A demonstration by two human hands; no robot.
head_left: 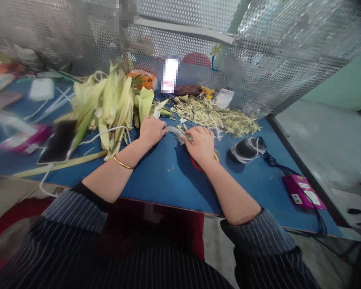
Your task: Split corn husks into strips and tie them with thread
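Observation:
My left hand (pixel 152 131), with a gold bangle at the wrist, is closed in a pinch on one end of a pale curved strip (pixel 175 131), which looks like corn husk. Close by on the right, my right hand (pixel 201 145) is closed around a small shiny tool (pixel 189 137) whose kind I cannot make out. Its tip meets the strip's other end. Partly hidden under my right wrist lies a red and yellow ring-shaped thing (pixel 196 163). Long corn husks (pixel 108 106) are heaped beyond my left hand, and a spread of cut husk scraps (pixel 219 116) lies beyond my right.
A phone (pixel 58 141) with a white cable stands at the left. At the right are a black thread-wound cylinder (pixel 246 150) and a magenta box (pixel 303 191) with cords. A perforated metal screen (pixel 192 44) borders the back of the blue table (pixel 168 180).

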